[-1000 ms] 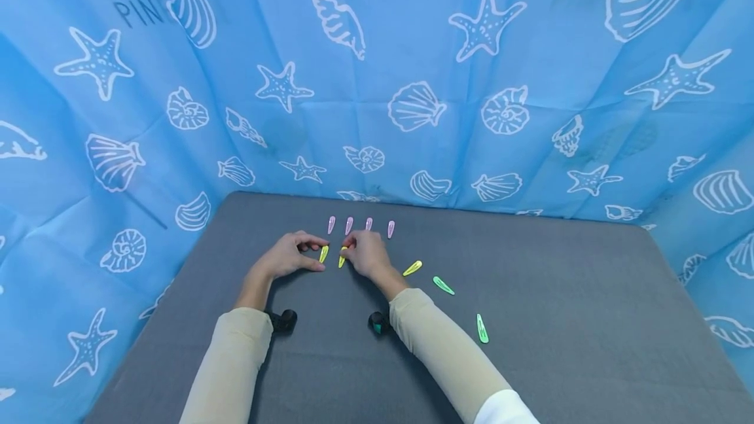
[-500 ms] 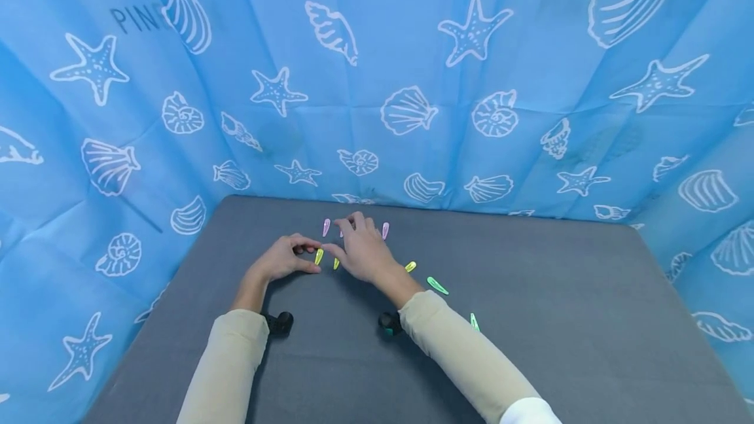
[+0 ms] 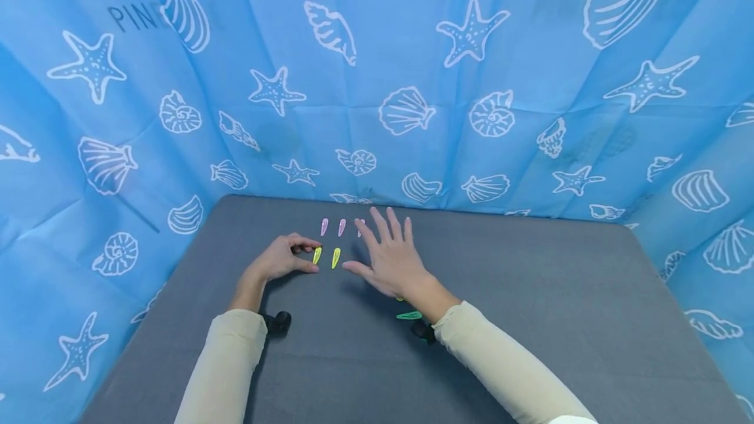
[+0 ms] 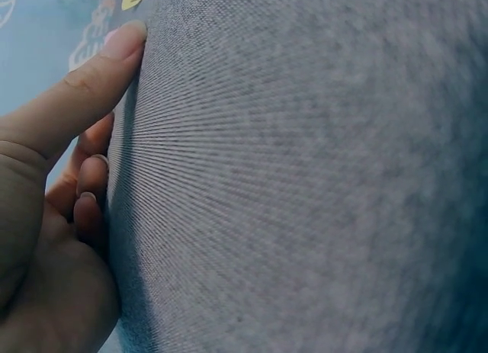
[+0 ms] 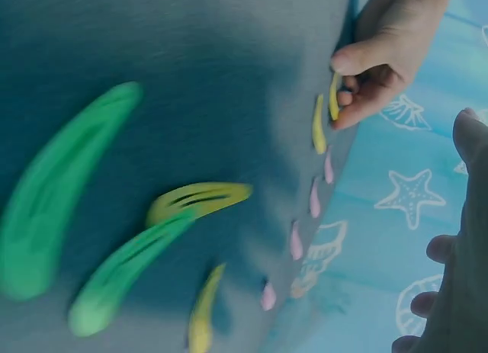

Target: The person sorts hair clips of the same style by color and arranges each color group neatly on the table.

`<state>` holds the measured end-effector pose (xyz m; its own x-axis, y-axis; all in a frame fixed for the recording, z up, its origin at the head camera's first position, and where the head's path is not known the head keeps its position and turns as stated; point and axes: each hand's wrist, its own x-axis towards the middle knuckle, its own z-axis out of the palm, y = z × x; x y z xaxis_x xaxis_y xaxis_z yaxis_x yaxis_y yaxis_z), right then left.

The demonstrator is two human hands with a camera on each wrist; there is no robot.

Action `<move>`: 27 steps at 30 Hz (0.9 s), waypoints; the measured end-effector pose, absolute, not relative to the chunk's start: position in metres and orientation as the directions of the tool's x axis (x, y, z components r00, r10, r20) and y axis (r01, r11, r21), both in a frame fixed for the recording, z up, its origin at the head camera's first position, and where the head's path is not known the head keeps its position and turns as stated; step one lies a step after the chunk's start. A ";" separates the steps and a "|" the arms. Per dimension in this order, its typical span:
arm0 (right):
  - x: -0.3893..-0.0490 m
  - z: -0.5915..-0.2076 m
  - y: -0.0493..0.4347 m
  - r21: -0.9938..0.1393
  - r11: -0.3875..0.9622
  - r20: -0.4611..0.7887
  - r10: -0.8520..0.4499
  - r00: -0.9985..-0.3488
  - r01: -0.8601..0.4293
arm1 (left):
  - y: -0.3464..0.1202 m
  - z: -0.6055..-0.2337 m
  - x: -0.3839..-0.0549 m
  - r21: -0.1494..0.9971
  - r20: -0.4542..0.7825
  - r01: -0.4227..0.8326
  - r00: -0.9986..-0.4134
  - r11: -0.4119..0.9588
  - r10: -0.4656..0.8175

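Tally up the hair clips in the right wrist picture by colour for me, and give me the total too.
Pink clips: 4
Yellow clips: 4, one of them at the left hand
Green clips: 2
Total: 10
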<state>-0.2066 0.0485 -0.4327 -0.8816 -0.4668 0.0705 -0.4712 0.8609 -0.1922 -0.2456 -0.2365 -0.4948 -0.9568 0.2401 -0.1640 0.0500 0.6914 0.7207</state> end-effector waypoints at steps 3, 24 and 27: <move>-0.203 -0.440 0.063 -0.189 0.857 0.071 -0.475 -0.877 -0.479 | -0.236 -0.493 -0.245 0.727 -0.163 0.052 -0.956 0.684 0.245; -0.192 -0.471 0.118 -0.320 0.852 0.085 -0.409 -0.909 -0.414 | -0.237 -0.492 -0.243 0.747 -0.157 0.050 -0.956 0.662 0.249; -0.196 -0.475 0.118 -0.325 0.873 0.093 -0.352 -0.931 -0.362 | -0.237 -0.492 -0.244 0.752 -0.156 0.049 -0.955 0.658 0.250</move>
<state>-0.1955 0.1184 -0.4747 -0.9314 -0.3517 0.0935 -0.3625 0.8734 -0.3254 -0.2436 -0.2372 -0.4920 -0.9555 0.2503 -0.1563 0.0493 0.6577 0.7517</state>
